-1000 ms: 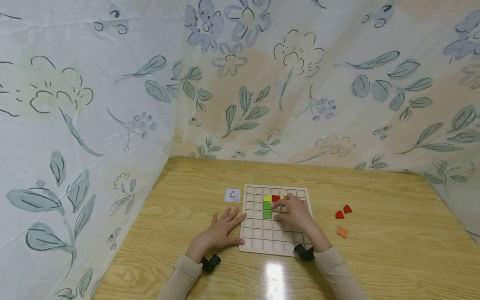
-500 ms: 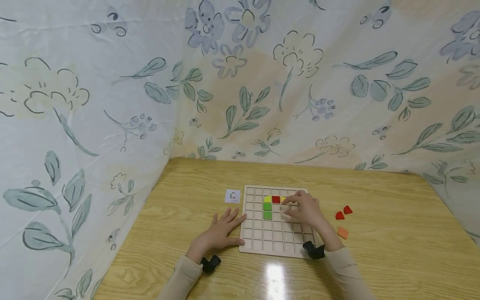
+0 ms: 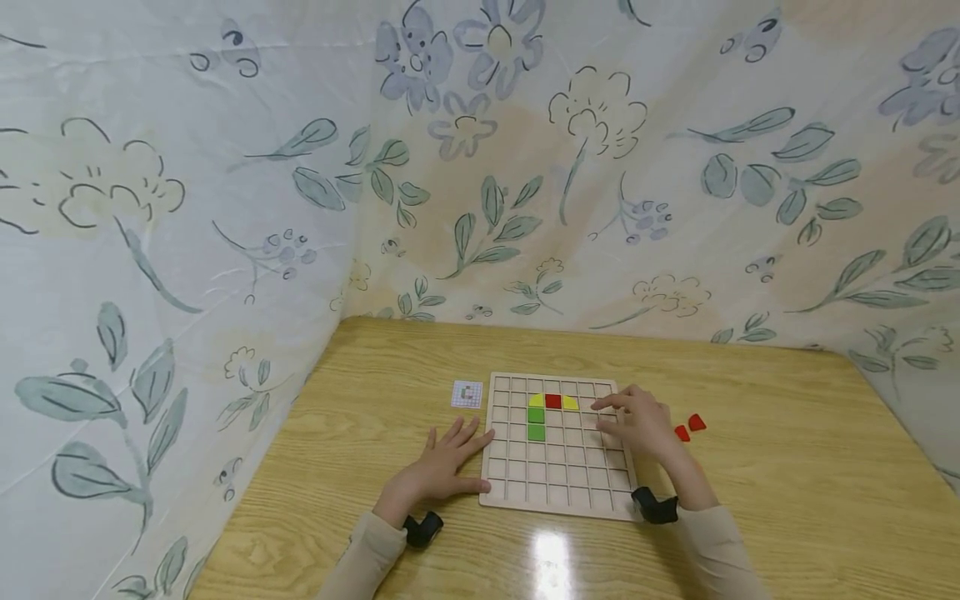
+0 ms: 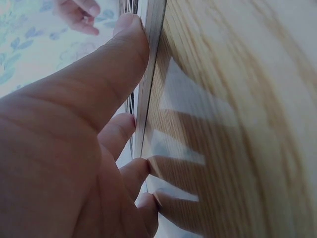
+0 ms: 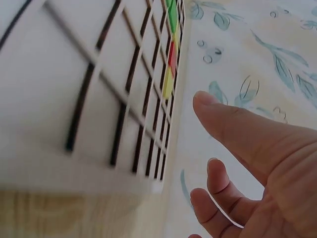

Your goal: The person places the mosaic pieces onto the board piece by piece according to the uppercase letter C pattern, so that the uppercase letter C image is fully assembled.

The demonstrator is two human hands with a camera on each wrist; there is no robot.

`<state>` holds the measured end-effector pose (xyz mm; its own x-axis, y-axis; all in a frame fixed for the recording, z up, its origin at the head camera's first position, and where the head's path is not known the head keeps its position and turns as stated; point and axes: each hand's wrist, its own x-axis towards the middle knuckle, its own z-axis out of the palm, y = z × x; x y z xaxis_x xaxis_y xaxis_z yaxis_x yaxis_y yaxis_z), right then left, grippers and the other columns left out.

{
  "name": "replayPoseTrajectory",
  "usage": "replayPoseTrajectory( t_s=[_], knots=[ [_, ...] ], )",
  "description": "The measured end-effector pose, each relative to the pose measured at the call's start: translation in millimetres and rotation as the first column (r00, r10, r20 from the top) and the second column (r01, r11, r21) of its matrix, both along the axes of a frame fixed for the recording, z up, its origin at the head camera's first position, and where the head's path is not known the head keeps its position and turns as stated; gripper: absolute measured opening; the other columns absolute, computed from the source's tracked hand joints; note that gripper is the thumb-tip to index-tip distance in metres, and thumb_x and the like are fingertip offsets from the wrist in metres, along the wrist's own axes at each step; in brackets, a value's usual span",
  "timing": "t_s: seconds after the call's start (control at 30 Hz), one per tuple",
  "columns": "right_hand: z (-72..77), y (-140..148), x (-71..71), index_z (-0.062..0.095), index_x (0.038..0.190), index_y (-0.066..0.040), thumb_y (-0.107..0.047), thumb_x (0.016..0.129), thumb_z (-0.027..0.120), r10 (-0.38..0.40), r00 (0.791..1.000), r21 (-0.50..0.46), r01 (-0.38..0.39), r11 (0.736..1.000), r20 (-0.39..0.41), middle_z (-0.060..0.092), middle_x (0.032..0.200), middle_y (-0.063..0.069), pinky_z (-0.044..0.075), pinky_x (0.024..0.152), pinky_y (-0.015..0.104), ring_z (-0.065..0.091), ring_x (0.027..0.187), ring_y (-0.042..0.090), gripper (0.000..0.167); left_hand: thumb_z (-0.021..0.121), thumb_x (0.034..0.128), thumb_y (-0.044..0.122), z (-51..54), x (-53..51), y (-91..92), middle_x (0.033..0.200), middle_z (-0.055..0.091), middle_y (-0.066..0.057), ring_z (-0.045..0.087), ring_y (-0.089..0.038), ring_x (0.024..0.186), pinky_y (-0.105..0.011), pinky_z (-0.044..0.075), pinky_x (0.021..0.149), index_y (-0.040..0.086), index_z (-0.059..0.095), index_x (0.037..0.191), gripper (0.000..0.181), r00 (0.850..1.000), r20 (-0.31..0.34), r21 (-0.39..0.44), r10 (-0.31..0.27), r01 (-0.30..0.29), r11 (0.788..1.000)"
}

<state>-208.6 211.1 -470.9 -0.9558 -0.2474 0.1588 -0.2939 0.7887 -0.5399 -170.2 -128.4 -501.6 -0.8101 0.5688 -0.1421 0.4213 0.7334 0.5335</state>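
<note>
A wooden grid board (image 3: 557,475) lies on the table. In its cells sit a red square tile (image 3: 553,402), a rounded yellow tile (image 3: 536,400) to the left, another yellow tile (image 3: 570,403) to the right, and two green tiles (image 3: 536,432) stacked downward below the left yellow one. My left hand (image 3: 435,471) rests with spread fingers against the board's left edge; the left wrist view shows the thumb (image 4: 130,42) touching that edge. Above the board's right side hovers my right hand (image 3: 645,423), thumb and fingers apart, holding nothing visible.
Left of the board's top corner lies a small printed pattern card (image 3: 467,393). Two red rounded pieces (image 3: 697,422) lie on the table (image 3: 787,467) beyond the right hand, one partly covered by it. Floral cloth (image 3: 480,167) hangs behind and at the left.
My right hand has moved rightward, away from the tiles, uncovering the right yellow tile. The right arm now covers the orange piece seen earlier. My left hand has stayed in place.
</note>
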Motion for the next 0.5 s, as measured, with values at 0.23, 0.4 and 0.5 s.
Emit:
replayPoseTrajectory(
  t_s=[0.23,0.4,0.5],
  knots=[
    [-3.5,24,3.6,0.07,0.104,-0.014,-0.018,0.081,0.071,-0.019,1.0,-0.006,0.019,1.0,0.013,0.054,0.1,0.014,0.028,0.074,0.047,0.049,0.091,0.033,0.023,0.057,0.0852,0.051,1.7,0.6,0.3,0.156,0.009,-0.009,0.0,-0.034,0.142,-0.064,-0.004,0.107,0.022,0.024,0.148,0.077,1.0,0.005,0.007,0.003,-0.003,1.0],
    [-5.2,43,6.5,0.07,0.106,-0.014,-0.018,0.081,0.072,-0.028,1.0,0.009,0.029,1.0,-0.005,0.054,0.097,0.014,0.028,0.072,0.049,0.049,0.088,0.031,0.025,0.058,0.0854,0.05,3.0,0.5,0.6,0.156,0.009,-0.01,0.0,-0.035,0.142,-0.064,-0.004,0.107,0.021,0.024,0.149,0.077,1.0,0.009,0.012,0.0,0.0,1.0],
    [-4.8,52,8.5,0.069,0.107,-0.015,-0.021,0.081,0.072,-0.046,0.999,0.027,0.046,0.999,-0.009,0.054,0.098,0.014,0.029,0.072,0.052,0.05,0.083,0.028,0.027,0.058,0.0856,0.049,5.0,0.7,0.9,0.156,0.009,-0.011,0.0,-0.036,0.142,-0.065,-0.004,0.107,0.02,0.024,0.148,0.077,1.0,0.013,0.02,-0.002,0.001,1.0]
  ],
)
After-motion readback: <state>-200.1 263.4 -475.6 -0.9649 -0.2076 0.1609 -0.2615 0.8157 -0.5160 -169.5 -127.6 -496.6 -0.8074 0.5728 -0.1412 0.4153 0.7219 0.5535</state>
